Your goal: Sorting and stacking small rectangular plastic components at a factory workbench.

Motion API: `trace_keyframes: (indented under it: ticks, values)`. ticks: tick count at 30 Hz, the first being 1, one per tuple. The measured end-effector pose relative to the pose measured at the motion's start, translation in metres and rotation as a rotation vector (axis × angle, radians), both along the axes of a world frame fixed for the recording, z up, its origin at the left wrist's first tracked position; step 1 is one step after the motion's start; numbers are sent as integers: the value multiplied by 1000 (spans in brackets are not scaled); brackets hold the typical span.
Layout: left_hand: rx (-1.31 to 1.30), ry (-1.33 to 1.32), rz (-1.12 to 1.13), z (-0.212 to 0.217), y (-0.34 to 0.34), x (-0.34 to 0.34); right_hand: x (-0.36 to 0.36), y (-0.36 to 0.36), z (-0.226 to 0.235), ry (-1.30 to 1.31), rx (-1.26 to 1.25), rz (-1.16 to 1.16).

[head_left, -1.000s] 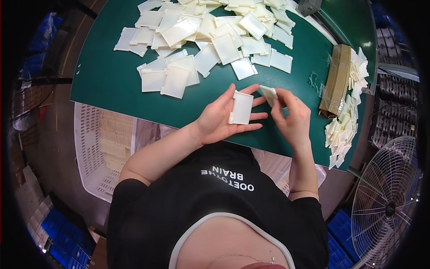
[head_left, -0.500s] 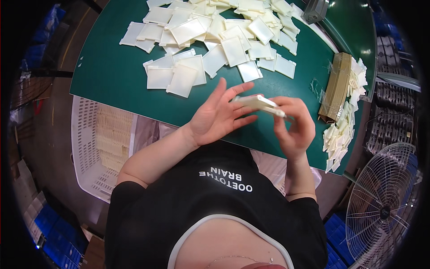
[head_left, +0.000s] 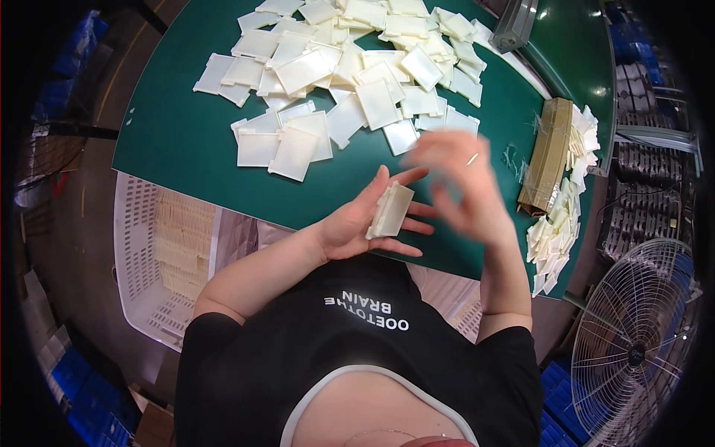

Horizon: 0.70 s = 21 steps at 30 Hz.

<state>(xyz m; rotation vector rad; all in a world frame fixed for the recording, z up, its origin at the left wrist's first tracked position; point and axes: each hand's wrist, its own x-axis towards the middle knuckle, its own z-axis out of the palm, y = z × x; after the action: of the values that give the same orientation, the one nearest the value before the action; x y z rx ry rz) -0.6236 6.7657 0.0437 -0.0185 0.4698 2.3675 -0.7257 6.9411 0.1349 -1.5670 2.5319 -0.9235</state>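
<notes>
A small stack of cream panels (head_left: 392, 210) is borne on the left hand (head_left: 354, 225), laid across the palm and the roots of its fingers. The thumb is set beside the stack's left edge; the other fingers are spread, unclenched, and their tips are seen past its far and right edges. The stack is tilted, and its underside is hidden by the position; the exact number of panels cannot be made out.

The right hand (head_left: 463, 186) is held just to the right of those fingertips and is badly blurred. Whether anything is grasped by its fingers cannot be told; only a small pale streak is seen near its knuckles.

Beyond the fingers of both hands, a heap of like panels (head_left: 378, 103) is spread on the green table (head_left: 186, 141), cut off at the upper edge. To the right of the right-hand fingers, a cardboard piece (head_left: 547, 156) is seen.
</notes>
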Motion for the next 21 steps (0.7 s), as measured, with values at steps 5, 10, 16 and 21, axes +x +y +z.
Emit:
trace_keyframes:
  ticks: [5, 10, 16, 21]
  values:
    - [-17, 8, 46, -21, -3, 2, -50, 71, -76, 233, 233, -501]
    - [-50, -151, 129, -8, -10, -3, -2, 62, -44, -185, 131, -637]
    - [171, -97, -142, -11, -22, -4, 17, 14, 1, -251, 37, 29]
    - [-57, -13, 39, -4, -22, 15, -9, -36, -37, -212, -71, -392]
